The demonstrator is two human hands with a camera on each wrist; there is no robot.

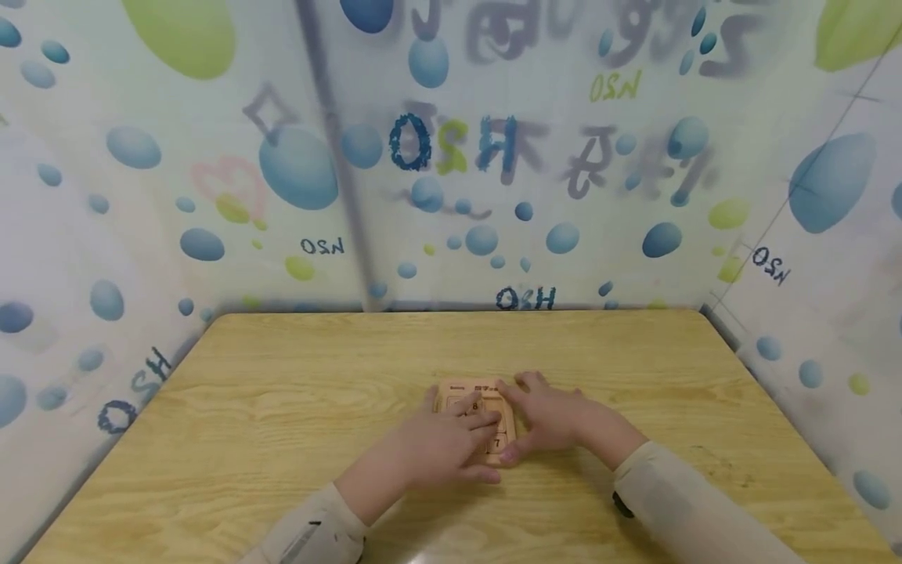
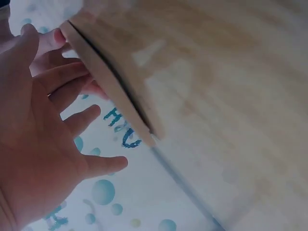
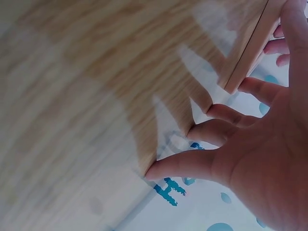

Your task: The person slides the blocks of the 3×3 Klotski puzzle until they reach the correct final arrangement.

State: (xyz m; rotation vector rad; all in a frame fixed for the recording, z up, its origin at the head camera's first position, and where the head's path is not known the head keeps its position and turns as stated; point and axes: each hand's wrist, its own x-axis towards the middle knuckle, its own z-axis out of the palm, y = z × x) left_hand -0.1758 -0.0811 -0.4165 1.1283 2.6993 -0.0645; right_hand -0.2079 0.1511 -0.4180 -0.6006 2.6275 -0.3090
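Note:
A wooden sliding number puzzle (image 1: 509, 423) lies flat on the table, its square tiles numbered; an 8 and a 7 show. My left hand (image 1: 440, 445) reaches over its left part, fingers extended on the tiles and one finger beside the left edge. Several tiles are hidden under it. At the right side, my right hand (image 1: 553, 417) holds the frame between the index finger at the far corner and the thumb at the near corner. In the right wrist view the other fingers (image 3: 211, 130) spread onto the table. Edge-on, the puzzle (image 2: 103, 72) also shows in the left wrist view.
The wooden table (image 1: 317, 360) extends around the puzzle on all sides. Behind it and at both sides hang white wall sheets (image 1: 451, 211) printed with blue and green drops and lettering. Light sleeves (image 1: 687, 497) cover both forearms.

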